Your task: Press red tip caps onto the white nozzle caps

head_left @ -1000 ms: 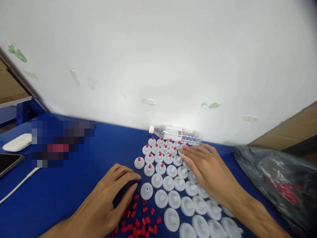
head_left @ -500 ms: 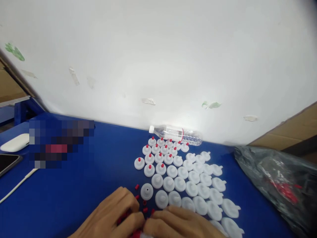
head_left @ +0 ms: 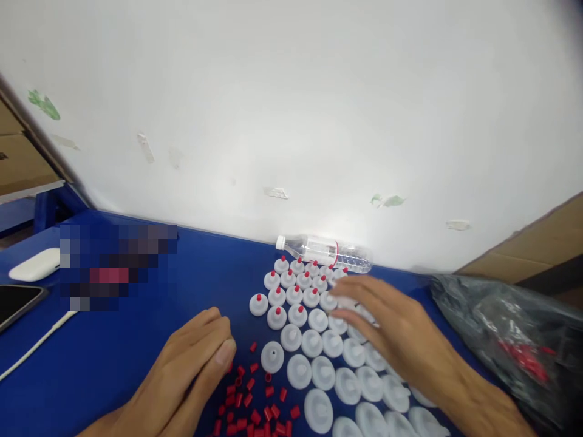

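Note:
My left hand [head_left: 195, 370] is closed beside the pile of small red caps [head_left: 255, 416], its thumb pressed against curled fingers; whatever it may hold is hidden. Over the rows of white round nozzle lids [head_left: 348, 385] reaches my right hand [head_left: 378, 309], thumb and fingers apart around a white lid [head_left: 328, 300] without a red tip. I cannot tell whether it touches that lid. At the back, several lids wear red caps on their spouts, such as one lid [head_left: 259, 305] at the left of its row. Nearest the red pile, one lid [head_left: 272, 357] shows a dark hole on top.
A clear plastic bottle [head_left: 323, 252] lies along the white wall [head_left: 291, 109]. To the right is a dark plastic bag [head_left: 514, 340] with red pieces inside. A phone [head_left: 20, 303], a white rounded device [head_left: 35, 265] and a cable [head_left: 36, 346] lie left on the blue table [head_left: 200, 267].
My hands have parted from the front edge. The right moved up and right over the lids, the left slightly left, uncovering the red caps. Another white lid shows near the red pile.

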The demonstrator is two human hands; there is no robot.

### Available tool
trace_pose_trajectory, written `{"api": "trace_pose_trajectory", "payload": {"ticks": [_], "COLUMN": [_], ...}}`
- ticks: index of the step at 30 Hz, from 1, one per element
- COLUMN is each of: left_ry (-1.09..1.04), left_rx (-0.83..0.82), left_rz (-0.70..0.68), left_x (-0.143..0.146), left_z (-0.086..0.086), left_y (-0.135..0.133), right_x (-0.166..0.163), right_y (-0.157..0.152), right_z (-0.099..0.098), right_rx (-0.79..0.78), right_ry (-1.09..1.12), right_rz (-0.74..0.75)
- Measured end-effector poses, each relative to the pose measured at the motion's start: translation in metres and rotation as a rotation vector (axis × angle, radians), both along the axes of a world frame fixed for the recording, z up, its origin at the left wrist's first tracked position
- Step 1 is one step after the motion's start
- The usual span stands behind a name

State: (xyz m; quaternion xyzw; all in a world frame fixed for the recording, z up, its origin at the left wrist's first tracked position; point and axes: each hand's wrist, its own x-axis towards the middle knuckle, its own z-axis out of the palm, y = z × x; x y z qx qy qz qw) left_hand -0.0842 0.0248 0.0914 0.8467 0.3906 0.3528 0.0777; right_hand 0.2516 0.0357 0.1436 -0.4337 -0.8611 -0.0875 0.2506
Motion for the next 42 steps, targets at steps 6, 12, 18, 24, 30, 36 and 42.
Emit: {"api": "trace_pose_trajectory", "payload": {"ticks": [6, 12, 18, 24, 30, 36, 42], "left_ry": [-0.006, -0.022, -0.072, -0.083, -0.065, -0.044, -0.027], "left_rx": [-0.156, -0.199, -0.275, -0.302, -0.309, -0.266, -0.225], "left_rz": [-0.155, -0.164, -0.135, -0.147, -0.149, -0.127, -0.122], "left_x": [0.019, 0.016, 0.022, 0.023, 0.023, 0.023, 0.024], "left_z": [0.006, -0.002, -0.001, 0.000, -0.001, -0.002, -0.005], "left_y": [0.020, 0.019, 0.016, 0.015, 0.014, 0.015, 0.017], "right_x": [0.026, 0.030, 0.033, 0.031, 0.031, 0.033, 0.033], "right_y": [0.021, 0.024, 0.022, 0.022, 0.022, 0.023, 0.025], "right_z": [-0.020, -0.021, -0.023, -0.020, -0.015, -0.015, -0.023], "right_rx": [-0.162, -0.249, -0.272, -0.256, -0.263, -0.236, -0.200], "right_ry": [-0.122, -0.160, -0.172, -0.152, -0.129, -0.134, -0.153], "right_rz": [-0.129, -0.117, -0.112, -0.104, -0.119, -0.166, -0.249]}}
